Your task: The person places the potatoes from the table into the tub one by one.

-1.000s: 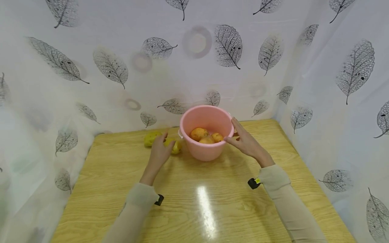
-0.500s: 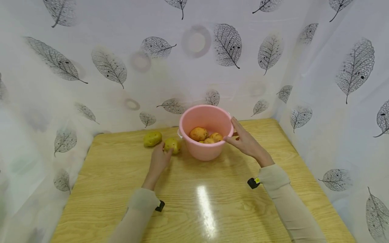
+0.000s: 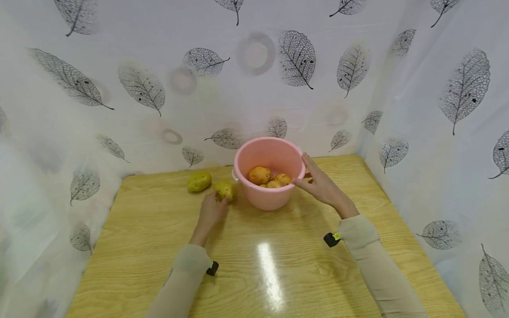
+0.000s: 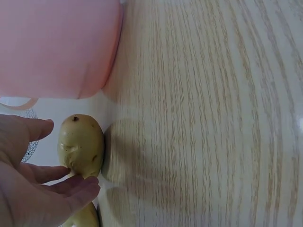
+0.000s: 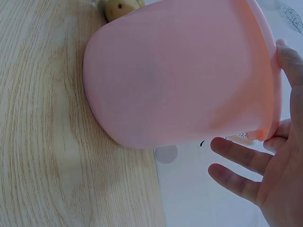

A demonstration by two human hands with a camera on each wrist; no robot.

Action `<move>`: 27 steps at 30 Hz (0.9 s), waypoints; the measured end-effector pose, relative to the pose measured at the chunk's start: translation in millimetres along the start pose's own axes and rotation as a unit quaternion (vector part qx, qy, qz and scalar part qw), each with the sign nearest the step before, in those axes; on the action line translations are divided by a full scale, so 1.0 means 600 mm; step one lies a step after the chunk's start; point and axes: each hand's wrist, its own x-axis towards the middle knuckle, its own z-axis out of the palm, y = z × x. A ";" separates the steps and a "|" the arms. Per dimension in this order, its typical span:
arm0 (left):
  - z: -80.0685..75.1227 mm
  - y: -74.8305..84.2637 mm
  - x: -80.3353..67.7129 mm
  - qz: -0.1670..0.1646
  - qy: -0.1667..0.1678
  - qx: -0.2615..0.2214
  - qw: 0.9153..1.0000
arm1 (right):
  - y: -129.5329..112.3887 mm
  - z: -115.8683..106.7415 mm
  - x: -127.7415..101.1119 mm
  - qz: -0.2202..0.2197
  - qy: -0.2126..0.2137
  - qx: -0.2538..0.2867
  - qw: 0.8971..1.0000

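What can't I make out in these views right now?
Head view: total potatoes in the pink bucket; its near wall blocks the bottom.
Left wrist view: whether the left hand touches the potato beside the bucket, since its fingers overlap it; the outer potato, partly covered by that hand and cut off by the bottom edge.
Right wrist view: one potato, cut off by the top edge.

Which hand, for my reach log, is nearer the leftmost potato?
Left: the left hand is close, front-right of the leftmost potato; the right hand, farther right, holds the bucket.
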 end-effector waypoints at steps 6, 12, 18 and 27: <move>-0.002 -0.004 0.009 0.001 -0.011 -0.015 1.000 | -0.002 0.000 -0.001 -0.003 -0.001 0.001 1.000; -0.004 -0.006 0.016 0.009 -0.015 -0.011 1.000 | -0.002 0.000 0.000 -0.001 0.000 0.003 1.000; 0.003 -0.009 0.022 0.019 -0.006 -0.019 1.000 | -0.002 0.000 0.000 -0.008 0.001 0.004 1.000; 0.020 -0.026 0.028 0.015 0.010 -0.011 1.000 | 0.000 0.000 0.000 -0.003 0.002 0.005 1.000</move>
